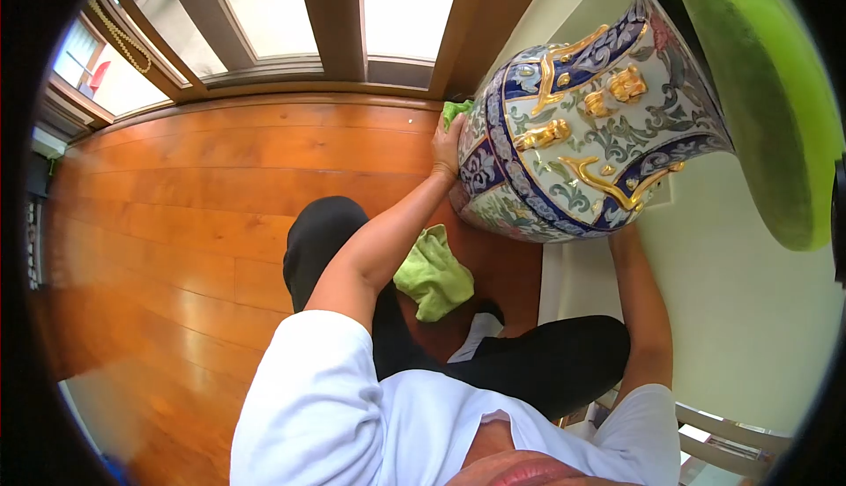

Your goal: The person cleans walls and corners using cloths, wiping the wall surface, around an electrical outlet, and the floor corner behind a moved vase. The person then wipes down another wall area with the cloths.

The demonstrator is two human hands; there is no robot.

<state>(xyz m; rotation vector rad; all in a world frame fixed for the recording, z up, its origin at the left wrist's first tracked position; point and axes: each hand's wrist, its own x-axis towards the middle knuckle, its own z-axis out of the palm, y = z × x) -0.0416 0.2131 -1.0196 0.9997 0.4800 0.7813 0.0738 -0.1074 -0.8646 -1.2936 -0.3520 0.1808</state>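
A large porcelain vase [564,155], painted with blue bands and flowers and trimmed with gold figures, stands by the wall at upper right. At its left side is my left hand [447,144], closed on a green cloth [456,111] that shows at the fingertips against the vase. My right forearm [641,296] reaches up behind the vase's right side. The right hand itself is hidden there, so its fingers and any hold cannot be made out. A second green cloth [434,274] lies crumpled on the floor near my left knee.
Wooden floorboards [220,213] stretch left to a wood-framed glass door [335,28]. The pale wall [749,310] stands close on the right. A big green leaf-like shape [758,107] hangs over the vase's mouth. My folded legs [538,354] are in front of the vase.
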